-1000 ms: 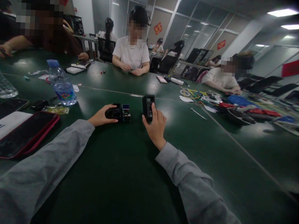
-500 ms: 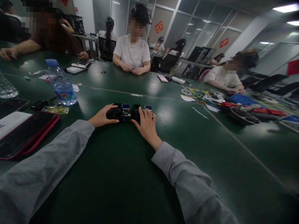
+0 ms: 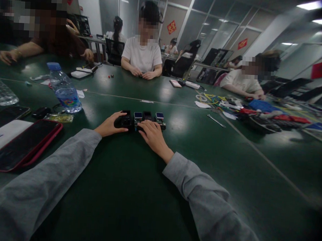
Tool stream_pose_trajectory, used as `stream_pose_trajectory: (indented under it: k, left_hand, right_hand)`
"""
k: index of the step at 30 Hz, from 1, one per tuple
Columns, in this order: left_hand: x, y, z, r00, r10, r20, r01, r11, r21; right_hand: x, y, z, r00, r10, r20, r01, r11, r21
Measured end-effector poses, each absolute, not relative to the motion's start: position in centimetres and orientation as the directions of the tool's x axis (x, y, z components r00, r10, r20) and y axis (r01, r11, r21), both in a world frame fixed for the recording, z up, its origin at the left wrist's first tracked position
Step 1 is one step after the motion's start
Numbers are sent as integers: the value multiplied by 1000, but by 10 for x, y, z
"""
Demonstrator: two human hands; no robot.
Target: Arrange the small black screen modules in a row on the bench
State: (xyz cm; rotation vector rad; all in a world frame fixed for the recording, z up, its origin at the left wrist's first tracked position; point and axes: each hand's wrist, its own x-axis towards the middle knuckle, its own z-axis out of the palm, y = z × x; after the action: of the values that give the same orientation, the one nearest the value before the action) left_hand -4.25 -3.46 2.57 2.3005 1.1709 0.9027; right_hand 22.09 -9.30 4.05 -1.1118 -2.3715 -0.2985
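A row of small devices sits on the dark green table in front of me. My left hand (image 3: 109,125) is curled round the left end of the row, thumb and fingers on either side of a black block-shaped piece (image 3: 126,119). Beside it is a small module with a square blue-grey screen (image 3: 138,115), then a second black piece (image 3: 147,115) and another screen-topped module (image 3: 159,116). My right hand (image 3: 155,139) lies over the near side of these, fingers outstretched and touching them, hiding their lower parts. I cannot tell whether the pieces are joined.
On the left are a water bottle (image 3: 65,90), a red-cased phone (image 3: 27,142) and a clear packet (image 3: 59,118). A wrench (image 3: 216,121) lies to the right, before a heap of cables and tools (image 3: 258,113). Several people sit across the table, one in a white shirt (image 3: 142,56).
My right hand has loosened from the second black piece and now lies lower and flatter across the row. That piece sits between the two screens. My left hand has stayed put.
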Motion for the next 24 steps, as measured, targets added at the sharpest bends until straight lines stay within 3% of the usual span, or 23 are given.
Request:
stream_pose_trajectory:
  k: [12, 19, 24]
  left_hand:
    - [-36, -39, 28, 473, 818, 328, 609, -572, 550]
    - [-35, -37, 27, 462, 839, 288, 630, -539, 558]
    - [-25, -36, 28, 476, 836, 272, 627, -540, 561]
  right_hand:
    - [221, -98, 46, -483, 692, 536, 798, 600, -57]
    - [247, -95, 46, -129, 725, 676, 863, 418, -283]
    - [268, -83, 33, 19, 745, 667, 848, 342, -406]
